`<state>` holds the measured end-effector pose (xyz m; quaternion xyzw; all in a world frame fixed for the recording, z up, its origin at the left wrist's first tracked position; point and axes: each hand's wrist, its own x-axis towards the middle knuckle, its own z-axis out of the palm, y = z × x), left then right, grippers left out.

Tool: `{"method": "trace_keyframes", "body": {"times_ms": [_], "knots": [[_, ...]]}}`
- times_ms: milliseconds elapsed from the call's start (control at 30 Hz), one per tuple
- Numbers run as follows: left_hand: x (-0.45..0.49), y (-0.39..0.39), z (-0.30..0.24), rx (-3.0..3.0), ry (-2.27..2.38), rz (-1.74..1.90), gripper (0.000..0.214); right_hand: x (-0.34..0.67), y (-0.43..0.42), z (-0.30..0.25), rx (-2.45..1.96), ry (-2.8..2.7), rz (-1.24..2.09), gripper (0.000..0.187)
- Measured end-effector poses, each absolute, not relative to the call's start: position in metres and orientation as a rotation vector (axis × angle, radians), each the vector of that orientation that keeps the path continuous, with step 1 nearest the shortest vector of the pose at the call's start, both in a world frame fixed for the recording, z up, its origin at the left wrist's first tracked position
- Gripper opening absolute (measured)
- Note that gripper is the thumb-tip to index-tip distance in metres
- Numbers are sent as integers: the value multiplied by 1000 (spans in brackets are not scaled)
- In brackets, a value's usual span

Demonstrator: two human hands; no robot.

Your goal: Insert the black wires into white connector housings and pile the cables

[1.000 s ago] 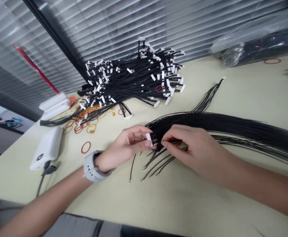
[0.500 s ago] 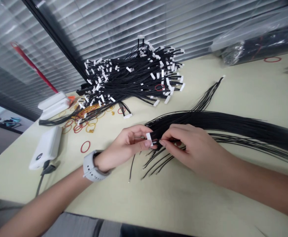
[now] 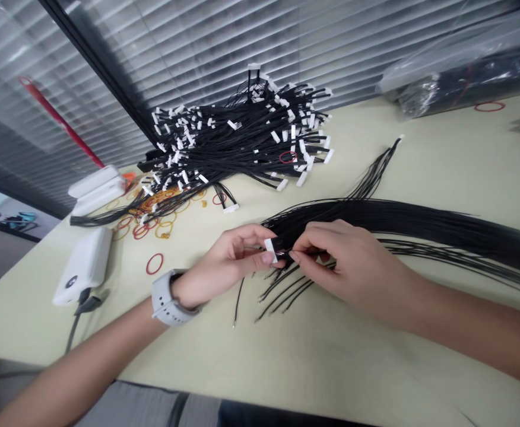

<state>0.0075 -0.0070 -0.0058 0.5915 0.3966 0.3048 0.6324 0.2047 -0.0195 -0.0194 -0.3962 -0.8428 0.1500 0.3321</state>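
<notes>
Pale green table carries a heap of black wire harnesses with white connectors; in front of the heap, toward me, a long bundle of black wires lies fanned out, while a white plastic box and red rubber bands sit front-left of the heap. My left hand is pinched closed on a white connector at the bundle's near end. My right hand is pinched closed on thin black wires just beside that connector, fingertips nearly meeting it.

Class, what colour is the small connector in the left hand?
White plastic connector, left hand; shows best in the head view.
</notes>
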Motion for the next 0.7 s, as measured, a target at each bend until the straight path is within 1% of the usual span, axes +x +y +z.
{"method": "trace_keyframes", "body": {"times_ms": [233,700], "knots": [[8,-9,-5,1343,894,682,17,205,-21,-20,-978,-2208,316,11],[8,-9,-5,1318,895,672,17,206,-20,-22,-916,-2196,386,11]]}}
